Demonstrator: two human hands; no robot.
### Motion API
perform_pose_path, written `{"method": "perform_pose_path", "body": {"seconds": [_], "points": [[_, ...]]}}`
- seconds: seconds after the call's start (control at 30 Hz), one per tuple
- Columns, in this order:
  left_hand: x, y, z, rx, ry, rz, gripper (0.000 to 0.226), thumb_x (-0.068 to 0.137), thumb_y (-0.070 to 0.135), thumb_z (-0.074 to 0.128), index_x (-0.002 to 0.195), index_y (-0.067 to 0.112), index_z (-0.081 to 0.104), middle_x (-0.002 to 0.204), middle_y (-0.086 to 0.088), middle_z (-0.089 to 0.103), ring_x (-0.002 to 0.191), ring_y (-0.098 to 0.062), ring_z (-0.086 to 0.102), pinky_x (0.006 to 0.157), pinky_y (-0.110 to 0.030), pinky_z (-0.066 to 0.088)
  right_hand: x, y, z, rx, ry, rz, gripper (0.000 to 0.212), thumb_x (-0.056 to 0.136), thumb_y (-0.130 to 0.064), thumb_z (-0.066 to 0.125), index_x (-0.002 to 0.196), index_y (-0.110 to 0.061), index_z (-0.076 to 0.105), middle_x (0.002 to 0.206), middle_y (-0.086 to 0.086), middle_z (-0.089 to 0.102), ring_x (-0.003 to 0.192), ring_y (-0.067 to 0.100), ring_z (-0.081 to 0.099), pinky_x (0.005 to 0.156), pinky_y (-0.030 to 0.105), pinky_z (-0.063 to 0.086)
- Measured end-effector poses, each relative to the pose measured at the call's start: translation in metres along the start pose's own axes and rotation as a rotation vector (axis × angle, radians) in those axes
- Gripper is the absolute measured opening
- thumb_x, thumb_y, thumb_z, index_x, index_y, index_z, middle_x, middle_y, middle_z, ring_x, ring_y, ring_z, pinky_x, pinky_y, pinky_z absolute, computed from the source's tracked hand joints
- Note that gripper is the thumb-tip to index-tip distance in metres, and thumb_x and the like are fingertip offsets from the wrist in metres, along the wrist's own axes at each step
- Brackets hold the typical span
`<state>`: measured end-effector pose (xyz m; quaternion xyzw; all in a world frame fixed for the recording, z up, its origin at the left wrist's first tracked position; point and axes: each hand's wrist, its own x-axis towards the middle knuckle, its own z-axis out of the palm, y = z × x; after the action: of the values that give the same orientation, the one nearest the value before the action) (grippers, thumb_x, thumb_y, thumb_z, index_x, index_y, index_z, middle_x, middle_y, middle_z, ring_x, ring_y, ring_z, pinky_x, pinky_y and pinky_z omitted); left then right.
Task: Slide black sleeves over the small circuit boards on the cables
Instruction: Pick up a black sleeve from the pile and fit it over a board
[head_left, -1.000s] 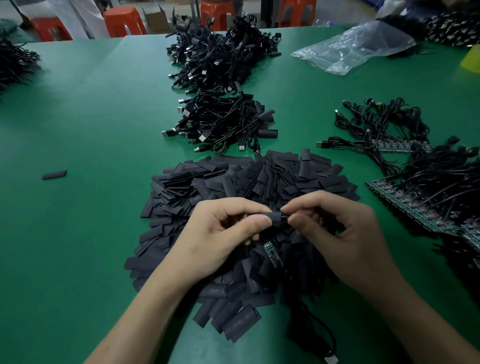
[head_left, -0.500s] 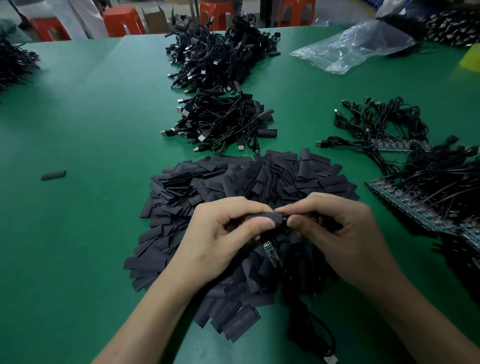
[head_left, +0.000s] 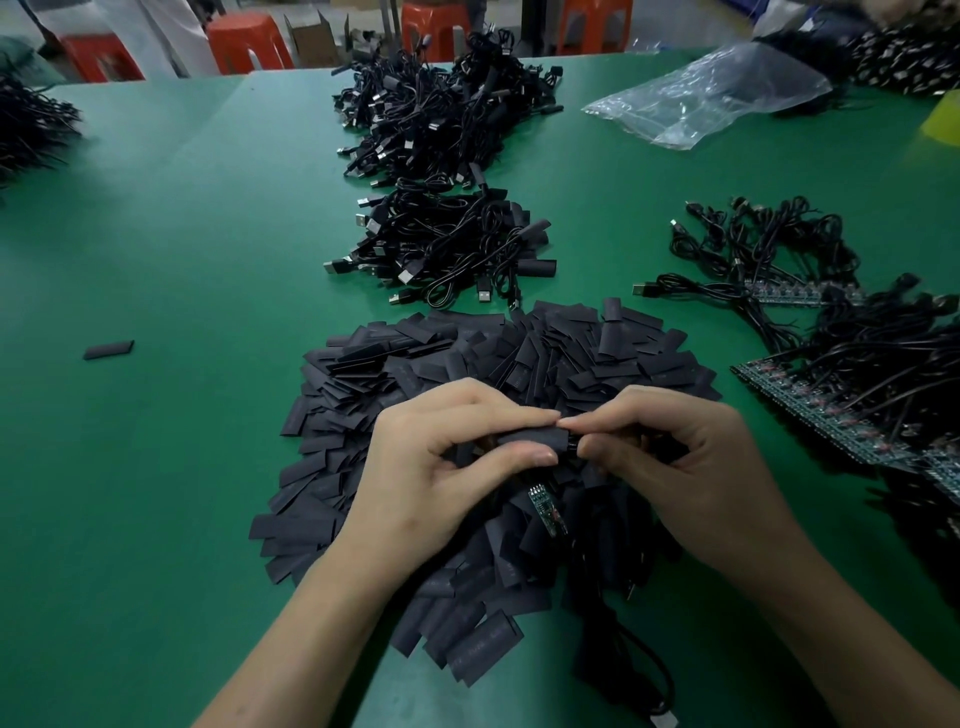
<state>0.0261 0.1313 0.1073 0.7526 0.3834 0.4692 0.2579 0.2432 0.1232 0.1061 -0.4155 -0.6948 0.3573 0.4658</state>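
Spreading over green table (head_left: 156, 467), black sleeves (head_left: 363, 395), cable heaps (head_left: 441, 119), orange stools (head_left: 249, 44) behind.

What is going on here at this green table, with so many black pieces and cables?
A person works with two bare hands above a heap of flat black sleeves on the green table. The left hand pinches one black tubular sleeve; the right hand pinches what seems a dark cable end at its mouth. A small green circuit board hangs just below, not yet covered. Farther back lie piles of black USB cables.
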Motion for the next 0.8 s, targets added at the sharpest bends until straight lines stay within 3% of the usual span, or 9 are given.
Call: {"method": "perform_pose_path", "body": {"seconds": [0.13,0.37,0.47,0.8], "points": [[-0.001,0.002,0.002,0.016,0.047,0.028,0.018,0.083,0.017,0.083,0.101,0.013,0.082,0.095,0.005,0.075,0.089,-0.01,0.071,0.079,-0.019,0.052,0.0,-0.001,0.0,-0.003,0.002,0.007,0.012,0.085,-0.034,0.073,0.096,-0.032,0.079,0.083,-0.01,0.072,0.067,0.019,0.062,0.061,0.026,0.047],[-0.002,0.006,0.007,0.064,0.076,0.039,0.015,0.086,0.019,0.081,0.101,0.014,0.081,0.097,0.004,0.073,0.092,-0.01,0.069,0.081,-0.018,0.049,0.0,-0.002,0.0,0.066,0.011,0.07,0.013,0.084,-0.022,0.077,0.09,-0.032,0.081,0.077,-0.004,0.073,0.066,0.023,0.061,0.061,0.027,0.048],[0.0,0.007,0.003,0.105,0.029,0.084,0.017,0.088,0.021,0.08,0.105,0.017,0.079,0.096,0.009,0.07,0.09,-0.006,0.067,0.08,-0.017,0.047,0.0,-0.004,-0.001,0.117,-0.017,0.107,0.009,0.085,-0.026,0.078,0.089,-0.035,0.079,0.071,-0.008,0.071,0.062,0.011,0.057,0.06,0.018,0.046],[0.0,0.005,-0.007,0.126,-0.235,0.032,0.012,0.095,0.024,0.072,0.107,0.027,0.072,0.091,0.014,0.058,0.086,-0.011,0.062,0.075,-0.02,0.044,0.001,-0.001,-0.001,0.193,-0.14,0.195,0.015,0.079,-0.043,0.075,0.087,-0.032,0.079,0.066,-0.008,0.069,0.061,0.006,0.056,0.059,0.019,0.043]]}}
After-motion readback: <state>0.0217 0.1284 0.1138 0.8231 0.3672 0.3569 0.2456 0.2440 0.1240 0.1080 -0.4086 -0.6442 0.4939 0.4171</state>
